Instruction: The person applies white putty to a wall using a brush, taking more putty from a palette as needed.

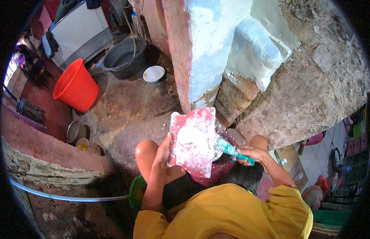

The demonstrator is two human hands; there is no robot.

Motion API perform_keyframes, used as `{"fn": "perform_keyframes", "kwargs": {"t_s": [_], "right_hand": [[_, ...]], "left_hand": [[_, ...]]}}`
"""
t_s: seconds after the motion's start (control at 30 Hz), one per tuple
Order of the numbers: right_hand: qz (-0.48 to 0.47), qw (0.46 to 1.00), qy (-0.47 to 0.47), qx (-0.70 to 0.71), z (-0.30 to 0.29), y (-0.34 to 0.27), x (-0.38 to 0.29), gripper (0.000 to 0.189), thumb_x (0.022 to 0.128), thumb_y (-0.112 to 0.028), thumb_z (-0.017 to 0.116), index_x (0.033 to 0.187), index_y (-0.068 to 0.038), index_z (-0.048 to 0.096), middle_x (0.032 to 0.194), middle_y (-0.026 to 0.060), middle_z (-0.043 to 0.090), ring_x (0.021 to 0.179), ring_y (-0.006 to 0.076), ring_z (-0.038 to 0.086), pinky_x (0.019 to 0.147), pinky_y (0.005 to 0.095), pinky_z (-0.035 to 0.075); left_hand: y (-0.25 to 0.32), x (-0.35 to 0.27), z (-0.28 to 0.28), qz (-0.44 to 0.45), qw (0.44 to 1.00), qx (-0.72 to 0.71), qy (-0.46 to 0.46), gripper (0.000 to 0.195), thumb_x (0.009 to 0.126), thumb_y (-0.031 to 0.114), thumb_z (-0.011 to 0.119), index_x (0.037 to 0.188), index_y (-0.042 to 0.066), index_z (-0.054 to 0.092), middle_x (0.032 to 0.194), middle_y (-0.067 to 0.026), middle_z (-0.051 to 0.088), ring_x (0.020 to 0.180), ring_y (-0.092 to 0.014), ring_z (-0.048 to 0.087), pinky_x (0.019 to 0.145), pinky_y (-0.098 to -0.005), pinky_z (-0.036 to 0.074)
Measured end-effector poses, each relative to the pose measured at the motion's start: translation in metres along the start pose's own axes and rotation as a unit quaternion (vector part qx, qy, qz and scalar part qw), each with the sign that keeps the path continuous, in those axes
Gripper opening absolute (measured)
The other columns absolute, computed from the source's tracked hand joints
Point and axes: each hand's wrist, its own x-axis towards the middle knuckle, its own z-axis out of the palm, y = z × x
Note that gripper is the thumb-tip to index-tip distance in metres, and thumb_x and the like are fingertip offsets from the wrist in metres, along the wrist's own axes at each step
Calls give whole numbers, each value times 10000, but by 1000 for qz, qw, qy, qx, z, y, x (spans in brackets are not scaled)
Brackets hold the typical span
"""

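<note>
My left hand [164, 149] grips the left edge of a red plastic board [180, 119] in front of my knees. White, wet-looking plaster [191, 137] is heaped and smeared over the board. In my right hand [253, 154] is a hand tool [228, 148] with a green handle, coated in plaster towards its head. Its head meets the board's right side, and plaster hides the blade's shape. Below the board, between my legs, sits a dark red tub [216, 173], mostly covered, with white bits on it.
Ahead stands a wall corner [207, 53] with white-blue plaster, beside exposed brick [232, 98] and rough wall [316, 83]. To the left are a red bucket [79, 86], a black basin [125, 59], a white plate [154, 73] and a hose [68, 197]. A cardboard box [292, 165] lies right.
</note>
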Motion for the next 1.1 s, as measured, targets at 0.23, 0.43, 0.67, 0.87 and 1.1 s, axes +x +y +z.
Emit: {"fn": "perform_keyframes", "kwargs": {"t_s": [0.23, 0.43, 0.67, 0.87, 1.1], "right_hand": [[-92, 979, 139, -115, 2, -27, -29, 350, 927, -358, 431, 1084, -55, 511, 634, -15, 494, 495, 65, 477, 422, 189, 395], [-113, 978, 91, -148, 14, -75, -28, 276, 932, -311, 435, 1062, -76, 501, 639, 1, 511, 493, 66, 481, 426, 189, 398], [-154, 985, 38, -72, 11, -43, 38, 255, 924, -329, 455, 951, -83, 517, 633, 1, 488, 478, 63, 431, 399, 189, 343], [-74, 989, 99, -85, -9, 9, 12, 242, 914, -335, 473, 927, -98, 516, 669, -16, 479, 539, 60, 441, 444, 189, 361], [-317, 842, 324, -292, 23, -41, -1, 216, 905, -170, 464, 1054, -78, 590, 809, 51, 523, 736, 147, 510, 653, 257, 416]], "left_hand": [[9, -4, 0, 47, 998, 24, 21, 477, 923, 390, 404, 1194, 2, 463, 1075, -90, 570, 913, -167, 572, 822, -300, 455], [17, -13, 14, -10, 997, 78, 7, 464, 929, 374, 399, 1185, -7, 469, 1070, -81, 568, 908, -159, 567, 831, -293, 445], [4, 0, -6, 27, 996, -73, -53, 475, 929, 367, 404, 1223, -5, 429, 1138, -99, 537, 982, -176, 543, 861, -298, 436], [18, -5, 14, 40, 998, -40, -8, 473, 928, 366, 407, 1221, -4, 429, 1108, -105, 555, 956, -179, 565, 852, -307, 452], [16, -7, 3, 50, 999, -6, 15, 459, 932, 368, 392, 1207, 4, 439, 1063, -104, 575, 892, -166, 597, 801, -291, 488]]}}
